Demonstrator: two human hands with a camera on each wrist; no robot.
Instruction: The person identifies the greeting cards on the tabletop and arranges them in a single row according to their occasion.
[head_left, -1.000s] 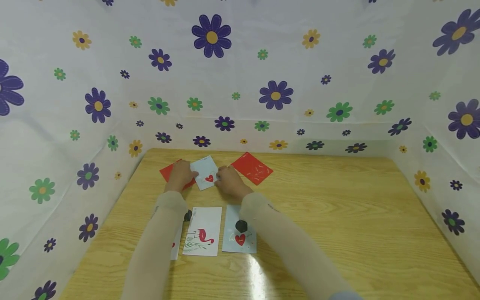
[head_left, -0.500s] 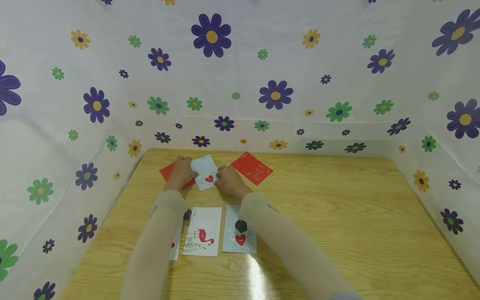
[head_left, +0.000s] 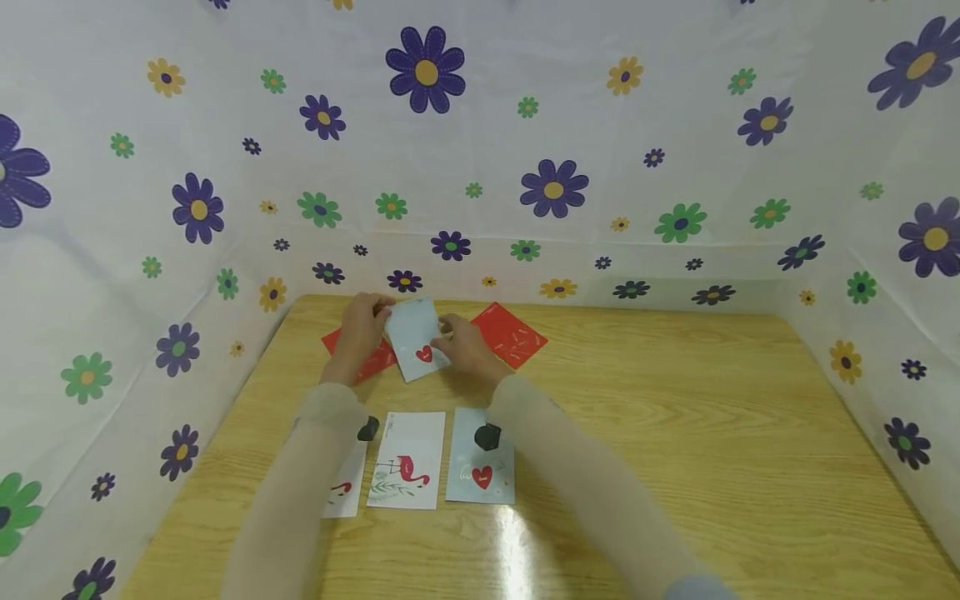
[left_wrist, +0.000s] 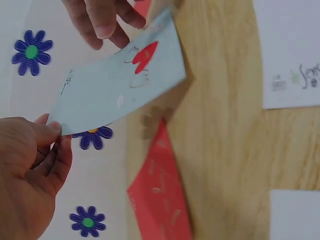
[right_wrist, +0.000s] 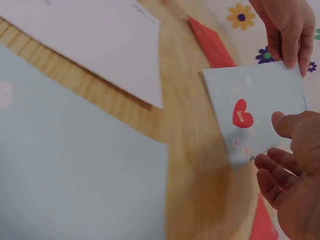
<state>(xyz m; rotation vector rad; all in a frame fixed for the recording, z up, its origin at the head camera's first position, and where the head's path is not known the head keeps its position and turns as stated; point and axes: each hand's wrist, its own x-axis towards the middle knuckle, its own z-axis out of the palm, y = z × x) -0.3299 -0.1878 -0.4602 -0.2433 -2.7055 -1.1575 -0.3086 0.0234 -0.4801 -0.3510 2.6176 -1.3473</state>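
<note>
A light blue card [head_left: 418, 346] with a red heart is raised and tilted above the back left of the table. My left hand [left_wrist: 30, 170] pinches its corner between thumb and fingers, as the left wrist view shows. My right hand [right_wrist: 297, 165] is at the opposite edge, its thumb over the card's face and its other fingers spread just past the edge. Partly behind the left hand and the card lies a red paper piece [head_left: 377, 361]. To the right lies another red paper piece [head_left: 512, 335] with pale marks.
Nearer the front, a white flamingo card [head_left: 408, 467] lies beside a light blue heart card [head_left: 480, 490]. Another white card [head_left: 347, 492] is partly hidden by the left sleeve. The wooden table [head_left: 675, 433] is bordered by a flowered white cloth [head_left: 487, 133].
Both hands have shifted slightly toward the back, and the blue card has been raised and tilted. The right hand's thumb and fingers have spread. The lower cards stay put.
</note>
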